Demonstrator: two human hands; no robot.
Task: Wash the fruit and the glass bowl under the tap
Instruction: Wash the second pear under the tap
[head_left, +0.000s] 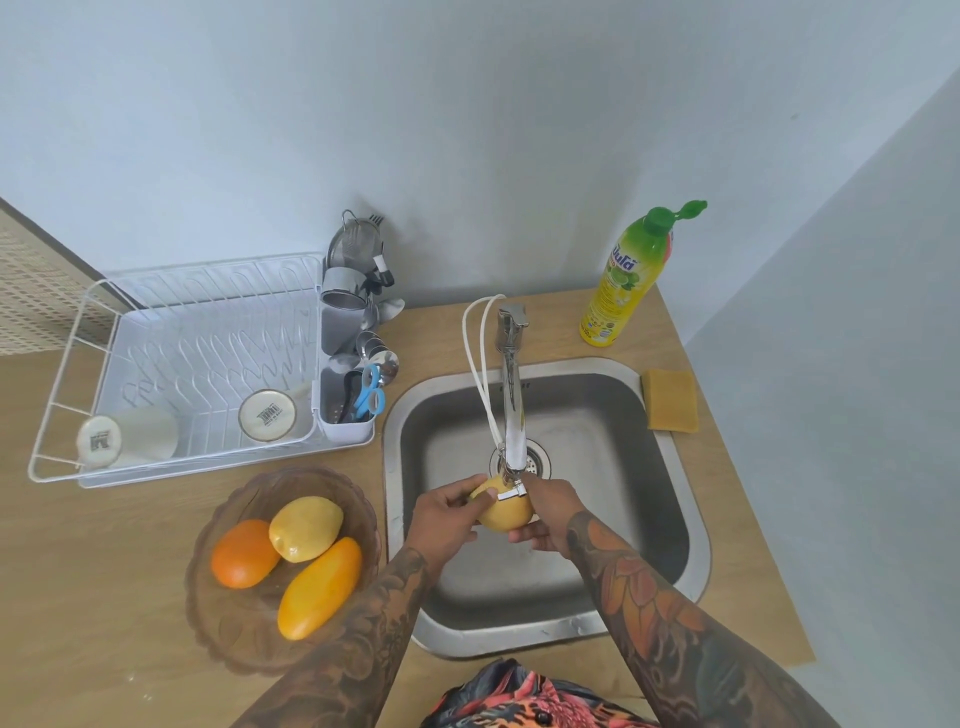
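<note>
Over the steel sink (670, 525) I hold a round yellow fruit (504, 512) right under the tap's (511, 395) spout. My left hand (449, 519) grips its left side and my right hand (548, 514) cups its right side and underside. Whether water is running cannot be made out. On the counter to the left stands a brownish glass bowl (234, 623). It holds an orange (241, 553), a yellow lemon-like fruit (305, 527) and a long yellow-orange mango (319, 587).
A white dish rack (208, 332) with two upturned cups and a cutlery holder (348, 410) stands at the back left. A yellow sponge (670, 400) lies on the sink's right rim. A dish soap bottle (631, 275) stands behind it. Walls close the back and right.
</note>
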